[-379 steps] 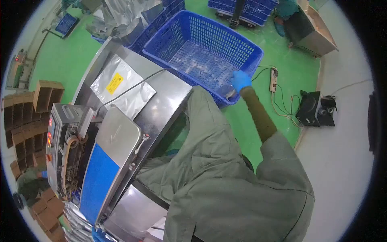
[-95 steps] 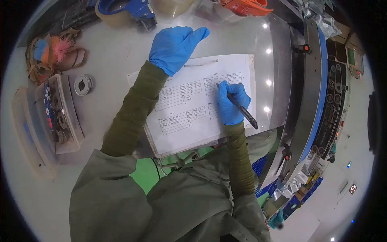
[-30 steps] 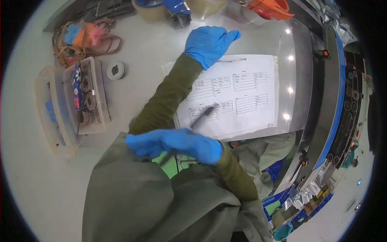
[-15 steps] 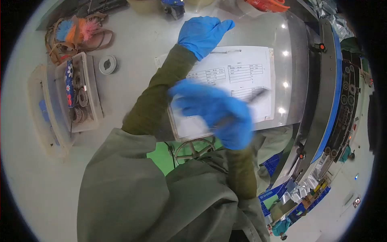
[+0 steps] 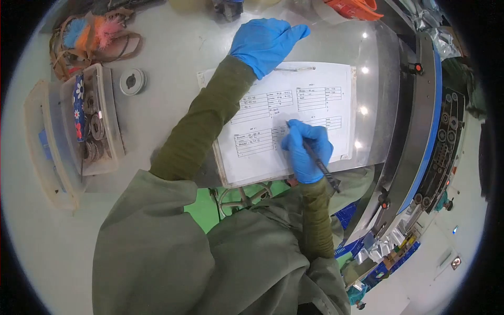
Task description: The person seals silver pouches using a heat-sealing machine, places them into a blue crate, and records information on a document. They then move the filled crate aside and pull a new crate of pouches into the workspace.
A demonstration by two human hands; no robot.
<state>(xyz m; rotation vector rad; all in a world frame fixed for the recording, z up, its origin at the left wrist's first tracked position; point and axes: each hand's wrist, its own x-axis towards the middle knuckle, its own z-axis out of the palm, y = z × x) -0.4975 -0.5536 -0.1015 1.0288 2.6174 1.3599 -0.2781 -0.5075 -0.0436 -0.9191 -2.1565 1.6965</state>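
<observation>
My right hand (image 5: 311, 152), in a blue glove, pinches a dark pen (image 5: 321, 167) whose tip is at the printed tables on a white paper sheet (image 5: 315, 143). Handwriting fills several rows of the sheet. It lies on a clipboard (image 5: 220, 165) with a metal clip (image 5: 295, 69) along its far edge. My left hand (image 5: 269, 46), gloved in blue too, rests curled beside the far left part of the clipboard. Its fingers are folded together, and whatever may be inside them is hidden.
On the metal table (image 5: 173, 63) a round metal tin (image 5: 132, 82) stands beside a clear plastic box (image 5: 113, 126) of ring-shaped parts. Behind are strapped items with colored tufts (image 5: 92, 34) and an orange object (image 5: 357, 8). A blue-edged machine frame (image 5: 429, 121) runs along the right.
My right hand, blurred and higher over the sheet before, has come down to the right with the pen, uncovering the lower-left table. My left hand keeps its curled pose; the view has shifted slightly.
</observation>
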